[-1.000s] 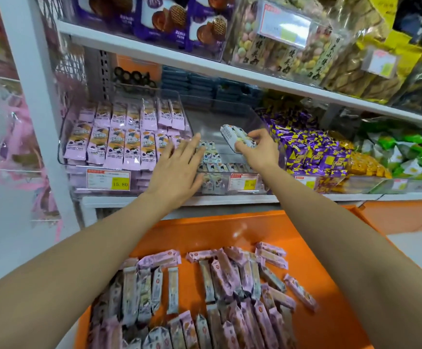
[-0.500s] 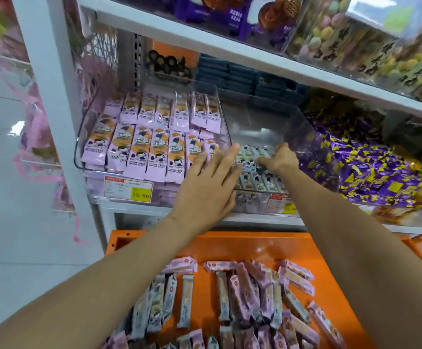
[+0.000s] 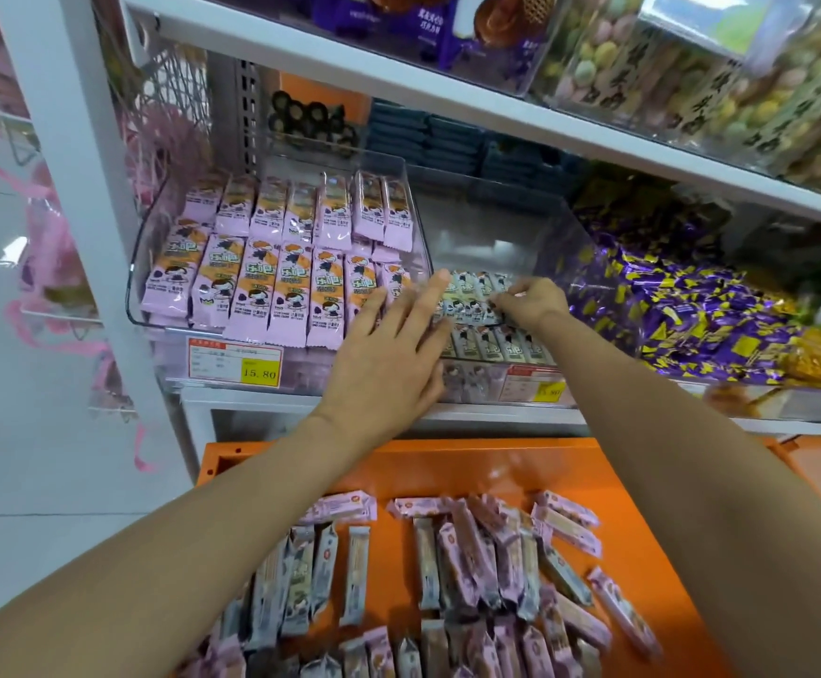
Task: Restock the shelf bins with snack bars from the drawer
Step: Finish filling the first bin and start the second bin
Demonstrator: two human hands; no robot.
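Nearest me, the orange drawer (image 3: 398, 467) stands open under the shelf with a loose heap of snack bars (image 3: 472, 555) in it, so I judge plenty of stock is left to move. Above it my left hand (image 3: 388, 354) lies flat over the front of the bins. Its grip is apart, with straight fingers touching the rows where the pink-bar bin (image 3: 154, 247) meets the clear bin (image 3: 511, 237). Just beyond, my right hand (image 3: 530, 303) has its grip clamped, fingertips curled, on the pale bars (image 3: 472, 291) in the clear bin. I read this as the placing step, with bars being seated and squared. The back of that bin is bare, so the next move calls for letting go, dropping to the drawer and picking matching bars.
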